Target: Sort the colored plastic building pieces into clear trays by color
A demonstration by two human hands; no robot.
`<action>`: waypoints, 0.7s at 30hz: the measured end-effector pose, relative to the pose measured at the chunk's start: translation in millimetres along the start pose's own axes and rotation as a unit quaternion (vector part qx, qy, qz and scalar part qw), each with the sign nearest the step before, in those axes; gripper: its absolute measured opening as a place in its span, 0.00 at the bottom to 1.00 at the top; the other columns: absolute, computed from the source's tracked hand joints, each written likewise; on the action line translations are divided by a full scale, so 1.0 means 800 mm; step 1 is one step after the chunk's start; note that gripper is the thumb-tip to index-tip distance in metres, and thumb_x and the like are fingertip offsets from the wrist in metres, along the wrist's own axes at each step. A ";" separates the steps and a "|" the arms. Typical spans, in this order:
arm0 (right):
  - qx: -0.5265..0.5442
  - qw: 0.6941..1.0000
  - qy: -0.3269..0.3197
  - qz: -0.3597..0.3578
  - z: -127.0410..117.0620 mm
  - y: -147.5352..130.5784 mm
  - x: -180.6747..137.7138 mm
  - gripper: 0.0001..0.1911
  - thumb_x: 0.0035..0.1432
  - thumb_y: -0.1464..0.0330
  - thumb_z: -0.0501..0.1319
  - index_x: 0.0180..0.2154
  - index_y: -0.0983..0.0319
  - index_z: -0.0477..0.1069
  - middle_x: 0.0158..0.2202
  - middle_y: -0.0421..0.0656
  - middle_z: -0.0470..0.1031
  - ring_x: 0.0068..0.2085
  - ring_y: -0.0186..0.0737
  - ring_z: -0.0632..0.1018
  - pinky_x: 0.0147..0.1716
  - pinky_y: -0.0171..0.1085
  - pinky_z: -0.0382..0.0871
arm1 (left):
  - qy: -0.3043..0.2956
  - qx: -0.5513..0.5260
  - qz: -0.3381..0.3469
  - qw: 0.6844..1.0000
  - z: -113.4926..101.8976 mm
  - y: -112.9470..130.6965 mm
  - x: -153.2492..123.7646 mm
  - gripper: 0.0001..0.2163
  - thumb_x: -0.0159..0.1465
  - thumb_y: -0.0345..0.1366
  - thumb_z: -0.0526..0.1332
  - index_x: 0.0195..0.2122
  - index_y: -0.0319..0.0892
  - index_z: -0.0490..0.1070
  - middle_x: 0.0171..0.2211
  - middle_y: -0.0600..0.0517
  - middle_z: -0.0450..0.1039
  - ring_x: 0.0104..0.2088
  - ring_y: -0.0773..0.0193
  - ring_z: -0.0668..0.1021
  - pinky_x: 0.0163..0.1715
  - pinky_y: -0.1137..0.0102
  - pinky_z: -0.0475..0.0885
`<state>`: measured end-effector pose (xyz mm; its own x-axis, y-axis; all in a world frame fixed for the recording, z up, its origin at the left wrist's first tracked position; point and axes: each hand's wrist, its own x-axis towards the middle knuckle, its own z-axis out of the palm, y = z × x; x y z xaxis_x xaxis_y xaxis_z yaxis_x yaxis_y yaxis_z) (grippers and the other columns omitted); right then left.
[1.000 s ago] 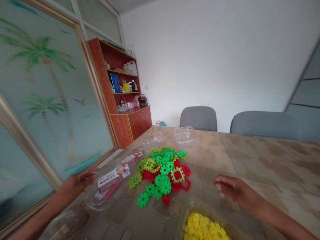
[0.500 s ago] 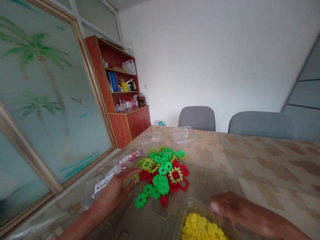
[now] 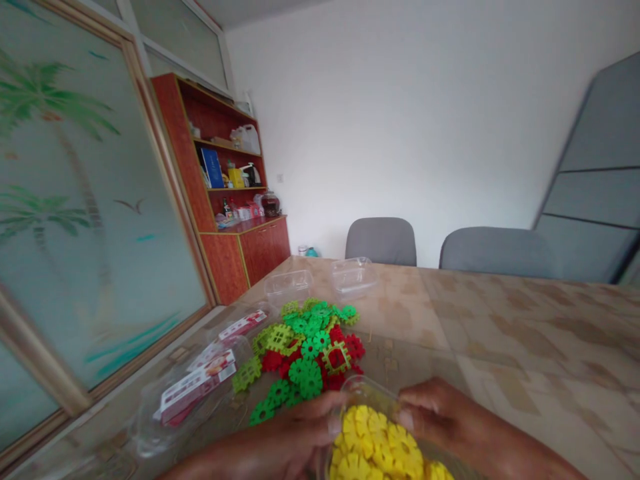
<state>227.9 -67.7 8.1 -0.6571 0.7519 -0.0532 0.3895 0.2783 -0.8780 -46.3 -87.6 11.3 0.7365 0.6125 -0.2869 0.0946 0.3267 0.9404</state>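
Observation:
A clear plastic container (image 3: 367, 389) holds many yellow snowflake-shaped plastic pieces (image 3: 377, 443) at the near edge of the view. My left hand (image 3: 307, 430) is closed on its left side. On the opposite side, my right hand (image 3: 437, 410) grips the rim with the thumb over it. Just beyond the container lies a loose pile of green flower-shaped pieces (image 3: 306, 377), red pieces (image 3: 354, 347) and yellow-green square pieces (image 3: 247, 373). My left forearm covers part of the table in front of the pile.
Clear lidded packs with printed labels (image 3: 200, 385) lie left of the pile. Two clear plastic tubs (image 3: 289, 287) stand behind it. Grey chairs (image 3: 381, 241) line the table's far side, and a red-brown cabinet (image 3: 215, 160) stands by the wall.
My left hand has left the pile's left side and come right to the container. The container now sits slightly farther left and higher in view, held by both hands.

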 end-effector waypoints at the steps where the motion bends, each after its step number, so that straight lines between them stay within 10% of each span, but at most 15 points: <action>1: 0.018 1.000 0.010 -0.003 -0.001 -0.001 0.000 0.25 0.62 0.49 0.53 0.24 0.61 0.59 0.24 0.35 0.52 0.26 0.31 0.58 0.23 0.31 0.52 | -0.004 -0.030 -0.003 1.000 -0.001 0.005 0.001 0.26 0.65 0.49 0.59 0.63 0.54 0.58 0.57 0.46 0.69 0.51 0.52 0.76 0.36 0.69 0.75; 10: 0.080 0.987 0.132 0.037 -0.023 0.037 0.015 0.31 0.56 0.41 0.53 0.38 0.62 0.73 0.29 0.41 0.73 0.23 0.30 0.67 0.21 0.29 0.57 | 0.225 0.000 0.124 0.966 -0.075 0.073 -0.030 0.30 0.62 0.41 0.64 0.64 0.49 0.55 0.54 0.44 0.71 0.50 0.46 0.76 0.44 0.55 0.75; 21: 0.093 0.990 0.100 0.032 -0.009 0.085 0.027 0.29 0.56 0.43 0.55 0.39 0.62 0.72 0.29 0.40 0.74 0.21 0.27 0.66 0.21 0.28 0.57 | 0.454 0.399 0.203 0.770 -0.166 0.088 0.008 0.30 0.59 0.49 0.60 0.59 0.39 0.63 0.44 0.44 0.75 0.44 0.49 0.77 0.46 0.59 0.71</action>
<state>245.2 -28.4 -49.0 -0.4875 0.8725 -0.0328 0.2877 0.1251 -0.9495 -123.9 35.0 51.7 0.0753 0.9170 0.3917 0.6277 -0.3488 0.6959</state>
